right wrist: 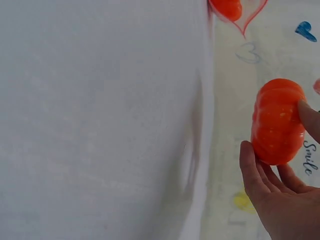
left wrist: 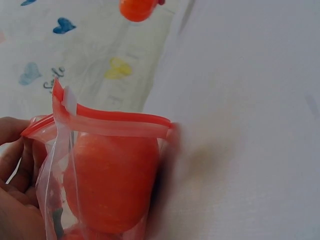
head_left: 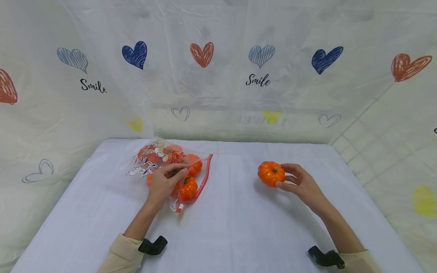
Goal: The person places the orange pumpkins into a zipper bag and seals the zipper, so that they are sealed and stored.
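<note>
My right hand (head_left: 302,185) grips a small orange toy pumpkin (head_left: 271,173) between thumb and fingers, raised over the right half of the table. In the right wrist view the pumpkin (right wrist: 278,121) shows its ribbed, glossy side. On the left lies a clear zip bag (head_left: 150,161) with a red slider seal and printed cartoon figures. Several orange pumpkins are in it, one pumpkin (head_left: 189,188) close to the mouth. My left hand (head_left: 164,184) pinches the bag's edge near its mouth. From the left wrist, the bag's red seal (left wrist: 120,117) stands in front of a pumpkin (left wrist: 112,182).
A white cloth covers the table (head_left: 232,220). Behind it hangs a pale sheet (head_left: 225,91) printed with hearts and the word Smile. Dark wrist-worn devices sit at the left cuff (head_left: 152,245) and the right cuff (head_left: 326,258).
</note>
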The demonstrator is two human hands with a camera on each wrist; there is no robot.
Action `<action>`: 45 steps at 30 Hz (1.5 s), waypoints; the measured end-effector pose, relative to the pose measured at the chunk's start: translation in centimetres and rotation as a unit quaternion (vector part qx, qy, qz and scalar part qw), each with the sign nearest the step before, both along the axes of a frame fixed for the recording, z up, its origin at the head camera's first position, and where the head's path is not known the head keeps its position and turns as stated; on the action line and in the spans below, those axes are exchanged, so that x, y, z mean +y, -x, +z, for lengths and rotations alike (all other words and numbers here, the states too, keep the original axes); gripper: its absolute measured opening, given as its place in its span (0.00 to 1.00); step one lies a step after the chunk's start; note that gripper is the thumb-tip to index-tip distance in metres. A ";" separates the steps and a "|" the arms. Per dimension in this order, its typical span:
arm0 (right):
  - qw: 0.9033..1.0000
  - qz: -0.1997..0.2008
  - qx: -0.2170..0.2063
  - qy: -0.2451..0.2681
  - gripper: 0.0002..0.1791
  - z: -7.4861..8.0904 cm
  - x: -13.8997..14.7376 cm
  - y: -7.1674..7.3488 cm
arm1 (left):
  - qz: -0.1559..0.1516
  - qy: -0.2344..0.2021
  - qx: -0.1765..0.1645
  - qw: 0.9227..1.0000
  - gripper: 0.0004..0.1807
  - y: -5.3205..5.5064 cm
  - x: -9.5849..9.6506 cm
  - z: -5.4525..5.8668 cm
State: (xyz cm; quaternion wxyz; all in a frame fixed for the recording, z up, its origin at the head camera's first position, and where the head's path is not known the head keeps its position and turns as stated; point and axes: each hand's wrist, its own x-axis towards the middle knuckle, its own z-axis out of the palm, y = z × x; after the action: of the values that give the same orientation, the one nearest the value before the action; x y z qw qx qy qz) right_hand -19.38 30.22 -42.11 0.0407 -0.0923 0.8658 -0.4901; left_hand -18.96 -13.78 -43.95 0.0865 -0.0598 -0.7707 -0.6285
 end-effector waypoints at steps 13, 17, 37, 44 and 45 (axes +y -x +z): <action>0.999 0.028 -0.005 0.039 0.32 -0.8 -2.4 0.1 | 0.002 -0.002 -0.002 1.000 0.14 -0.1 0.0 0.0; 0.997 0.045 0.009 0.058 0.32 -1.1 -3.4 0.3 | 0.001 -0.003 -0.002 1.000 0.14 -0.1 0.0 0.0; 0.993 0.079 -0.016 0.089 0.32 -1.2 -8.1 0.2 | -0.004 -0.004 -0.006 1.000 0.14 -0.1 0.0 0.2; 0.991 0.096 -0.014 0.088 0.32 -1.4 -9.6 0.2 | -0.002 0.000 -0.008 1.000 0.14 -0.2 0.0 0.2; 0.991 0.098 -0.013 0.089 0.32 -1.4 -9.8 0.2 | -0.002 0.000 -0.009 1.000 0.14 -0.2 0.0 0.2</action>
State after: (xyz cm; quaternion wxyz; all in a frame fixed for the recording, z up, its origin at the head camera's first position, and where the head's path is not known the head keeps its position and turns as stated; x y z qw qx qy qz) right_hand -19.56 20.43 -43.55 0.0916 -0.1733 0.8052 -0.5597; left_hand -18.77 -13.76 -43.70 0.0786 -0.0560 -0.7711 -0.6293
